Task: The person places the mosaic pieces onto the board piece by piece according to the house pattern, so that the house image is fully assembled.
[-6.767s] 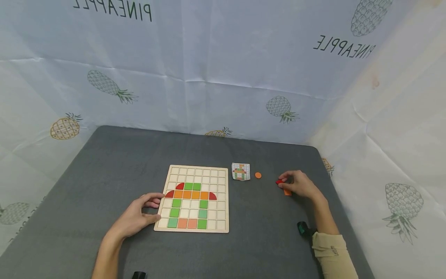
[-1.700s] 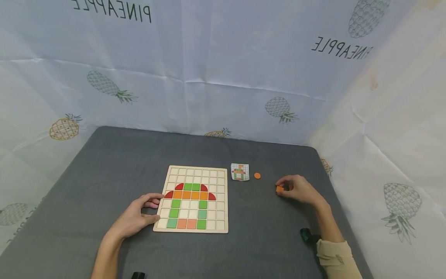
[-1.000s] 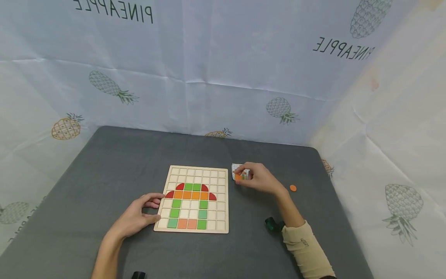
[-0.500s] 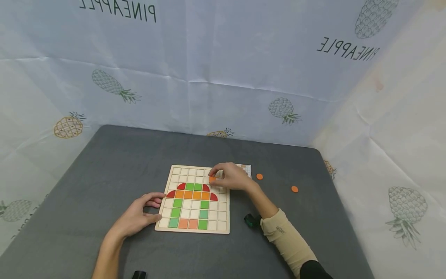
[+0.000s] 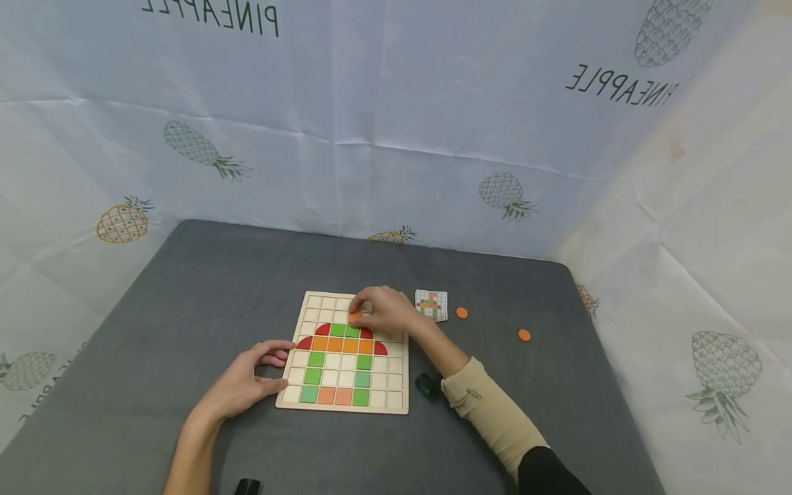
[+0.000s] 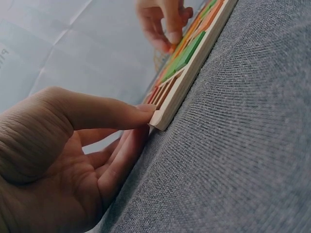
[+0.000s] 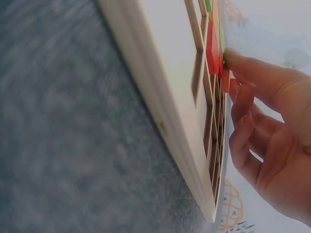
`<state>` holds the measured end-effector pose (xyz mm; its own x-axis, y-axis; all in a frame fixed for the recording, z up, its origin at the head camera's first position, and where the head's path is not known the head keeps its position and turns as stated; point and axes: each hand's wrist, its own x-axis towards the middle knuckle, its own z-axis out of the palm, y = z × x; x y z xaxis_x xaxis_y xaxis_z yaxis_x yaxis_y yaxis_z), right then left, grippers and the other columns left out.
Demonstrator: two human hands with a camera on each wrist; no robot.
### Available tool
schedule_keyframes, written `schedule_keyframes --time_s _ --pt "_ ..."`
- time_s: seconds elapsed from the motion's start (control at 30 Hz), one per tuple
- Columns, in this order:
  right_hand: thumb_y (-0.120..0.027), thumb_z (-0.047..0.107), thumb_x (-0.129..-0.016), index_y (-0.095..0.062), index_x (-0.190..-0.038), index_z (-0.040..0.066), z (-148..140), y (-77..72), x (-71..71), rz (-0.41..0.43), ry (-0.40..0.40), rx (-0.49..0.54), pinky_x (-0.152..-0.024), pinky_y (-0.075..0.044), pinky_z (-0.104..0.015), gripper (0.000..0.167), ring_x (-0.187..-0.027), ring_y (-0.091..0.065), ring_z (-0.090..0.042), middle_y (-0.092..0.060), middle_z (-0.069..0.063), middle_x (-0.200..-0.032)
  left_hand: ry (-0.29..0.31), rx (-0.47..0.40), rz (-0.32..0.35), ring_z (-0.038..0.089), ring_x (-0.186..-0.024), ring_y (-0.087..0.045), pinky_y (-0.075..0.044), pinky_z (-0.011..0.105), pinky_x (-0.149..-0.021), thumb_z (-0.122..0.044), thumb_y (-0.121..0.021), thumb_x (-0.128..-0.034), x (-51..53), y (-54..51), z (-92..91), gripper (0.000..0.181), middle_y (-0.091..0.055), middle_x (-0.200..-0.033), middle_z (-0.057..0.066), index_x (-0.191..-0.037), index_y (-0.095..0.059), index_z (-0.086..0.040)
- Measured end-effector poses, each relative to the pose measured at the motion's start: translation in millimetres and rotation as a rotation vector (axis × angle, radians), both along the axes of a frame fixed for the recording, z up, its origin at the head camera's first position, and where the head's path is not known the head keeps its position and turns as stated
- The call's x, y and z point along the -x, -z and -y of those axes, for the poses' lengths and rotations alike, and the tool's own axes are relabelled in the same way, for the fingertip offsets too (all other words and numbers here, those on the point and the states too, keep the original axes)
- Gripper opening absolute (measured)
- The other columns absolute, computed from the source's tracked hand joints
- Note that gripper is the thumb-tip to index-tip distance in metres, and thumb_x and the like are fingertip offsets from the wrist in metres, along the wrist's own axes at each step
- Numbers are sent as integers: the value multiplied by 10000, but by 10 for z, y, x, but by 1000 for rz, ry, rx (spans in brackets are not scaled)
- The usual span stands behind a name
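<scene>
A wooden grid board (image 5: 376,398) lies on the table, with green, orange, red and pink tiles set in some of its cells. My left hand (image 5: 238,386) holds the board at its left edge; in the left wrist view the thumb (image 6: 112,110) presses on a corner. Over the upper middle of the board, my right hand (image 5: 386,311) pinches an orange tile (image 5: 355,317) between thumb and fingertips, just above the green tiles (image 5: 344,330). The right wrist view shows this orange tile (image 7: 226,80) at the fingertips, beside a red tile (image 7: 212,48). My right hand hides several upper cells.
A small printed pattern card (image 5: 432,305) lies right of the board. Two orange discs lie farther right, one disc (image 5: 462,313) near the card and another disc (image 5: 524,335) nearer the table's right side. A patterned cloth (image 5: 421,103) hangs behind the grey table (image 5: 247,261).
A red tile has been added at the right of the green row. My right hand has picked up an orange tile at the right and carried it left over the card onto the board.
</scene>
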<state>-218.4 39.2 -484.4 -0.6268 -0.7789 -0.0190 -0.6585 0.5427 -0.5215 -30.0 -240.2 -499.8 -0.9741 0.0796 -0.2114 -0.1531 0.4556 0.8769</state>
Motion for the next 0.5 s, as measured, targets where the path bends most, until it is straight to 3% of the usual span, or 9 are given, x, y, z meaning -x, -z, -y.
schedule_keyframes --time_s 0.13,0.23,0.5 --pt "-803 352 -1000 -813 -1080 234 17 -1 -11 -2 -1 3 -701 -467 -257 143 -878 -628 -123 -770 32 -1203 2 1 -6 290 -1190 -592 -613 248 -808 21 -825 -868 4 -16 -1 655 -604 -1320 202 -1475 -578 22" --pt "-794 363 -1005 -820 -1067 243 10 12 -13 -1 9 -2 -726 -482 -255 138 -894 -626 -101 -758 38 -1199 2 7 -8 289 -1184 -595 -613 248 -805 23 -828 -863 4 -25 -7 657 -608 -1310 202 -1472 -581 23" --pt "-764 312 -1032 -834 -1151 218 -69 44 19 23 -16 9 -758 -506 -262 168 -906 -630 -98 -754 13 -1239 -1 11 -7 288 -1185 -602 -614 244 -801 26 -832 -861 2 -12 -6 668 -612 -1312 195 -1478 -576 28"
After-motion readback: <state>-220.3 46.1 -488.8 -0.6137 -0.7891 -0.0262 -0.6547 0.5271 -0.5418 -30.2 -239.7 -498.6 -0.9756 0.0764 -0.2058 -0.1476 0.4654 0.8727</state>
